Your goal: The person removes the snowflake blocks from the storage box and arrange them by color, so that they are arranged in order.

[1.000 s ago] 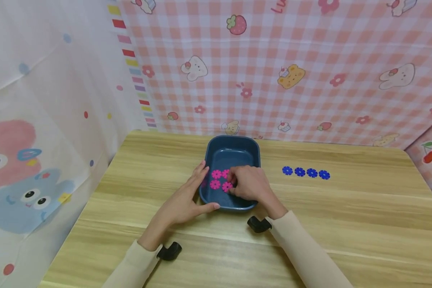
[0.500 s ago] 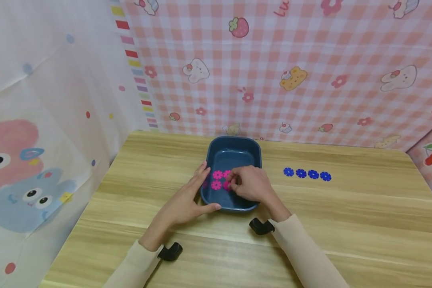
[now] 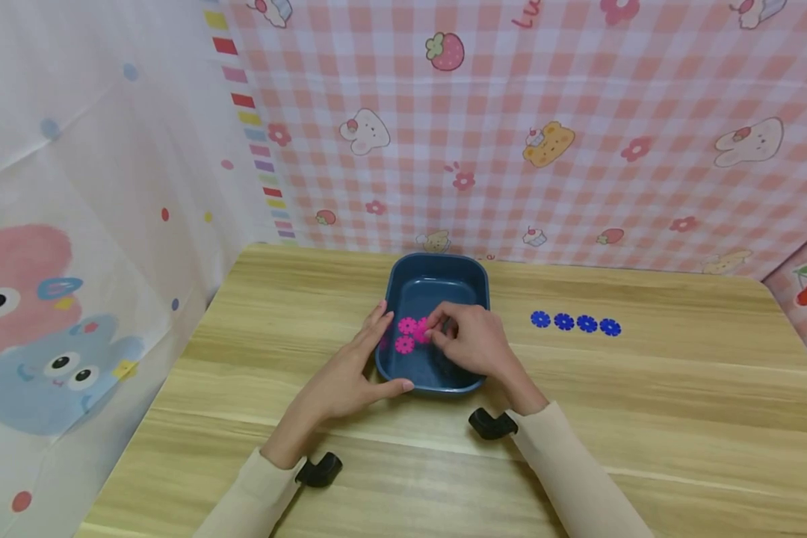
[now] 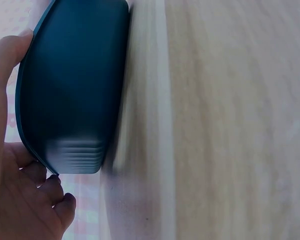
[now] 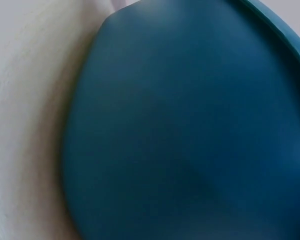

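A dark blue rectangular tray (image 3: 437, 291) sits on the wooden table. My left hand (image 3: 343, 377) holds its near left corner, the thumb on the near rim and the fingers along the left side. In the left wrist view, that thumb and the fingers meet the tray's rim (image 4: 21, 110). Inside the tray, my right hand (image 3: 469, 336) pinches a pink snowflake disc (image 3: 422, 330) between thumb and index finger. Two other pink discs, an upper one (image 3: 407, 326) and a lower one (image 3: 404, 344), lie left of it. The right hand may hide more.
Several blue snowflake discs (image 3: 574, 322) form a row on the wooden table (image 3: 645, 418), right of the tray. A pink checked cloth (image 3: 491, 90) hangs behind the table. A white printed cloth (image 3: 107, 149) hangs at the left.
The right hand has pinched the lower right pink disc and shifted it up slightly, towards the upper right disc's place. The left hand and tray have stayed put.
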{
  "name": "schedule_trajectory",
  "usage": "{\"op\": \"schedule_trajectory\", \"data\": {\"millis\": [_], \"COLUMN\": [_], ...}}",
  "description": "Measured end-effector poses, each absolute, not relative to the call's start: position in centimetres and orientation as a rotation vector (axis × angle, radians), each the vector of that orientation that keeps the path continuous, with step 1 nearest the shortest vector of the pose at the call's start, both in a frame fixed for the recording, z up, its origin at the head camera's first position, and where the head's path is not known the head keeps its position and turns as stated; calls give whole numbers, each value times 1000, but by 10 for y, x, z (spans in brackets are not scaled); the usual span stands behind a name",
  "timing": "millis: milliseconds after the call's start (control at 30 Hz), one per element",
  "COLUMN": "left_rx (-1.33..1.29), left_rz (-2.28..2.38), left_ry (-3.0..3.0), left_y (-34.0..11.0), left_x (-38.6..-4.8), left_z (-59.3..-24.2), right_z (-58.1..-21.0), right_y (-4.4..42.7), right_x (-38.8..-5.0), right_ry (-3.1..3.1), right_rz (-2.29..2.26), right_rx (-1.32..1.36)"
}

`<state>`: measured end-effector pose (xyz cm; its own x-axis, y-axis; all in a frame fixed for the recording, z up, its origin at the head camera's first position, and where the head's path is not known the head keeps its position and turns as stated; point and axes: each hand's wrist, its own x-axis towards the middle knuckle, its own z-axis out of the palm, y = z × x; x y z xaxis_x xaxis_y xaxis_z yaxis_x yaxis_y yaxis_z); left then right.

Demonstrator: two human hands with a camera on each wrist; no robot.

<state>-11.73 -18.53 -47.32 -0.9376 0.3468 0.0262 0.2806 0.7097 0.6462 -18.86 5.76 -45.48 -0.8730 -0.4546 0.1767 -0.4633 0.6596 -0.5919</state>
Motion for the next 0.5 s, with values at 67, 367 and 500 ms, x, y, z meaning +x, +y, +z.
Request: {"op": "schedule_trajectory", "data": {"millis": [67,367,500], "left_rx": [516,516,519], "left_rz": [1034,1034,1046], "left_ry": [2819,2818,2814], "left_y": [-185,-184,-184], "left_x": [-117,-117,-116], "left_z": [-474,-474,-475], "right_z": [-454,-461,-464], "right_y": [58,63,64], "right_x": [-188,-183,-181], "right_ry": [-2838,-2733,-2681], "right_rz": [1041,1107,1176], "right_rx": [782,812,822]}}
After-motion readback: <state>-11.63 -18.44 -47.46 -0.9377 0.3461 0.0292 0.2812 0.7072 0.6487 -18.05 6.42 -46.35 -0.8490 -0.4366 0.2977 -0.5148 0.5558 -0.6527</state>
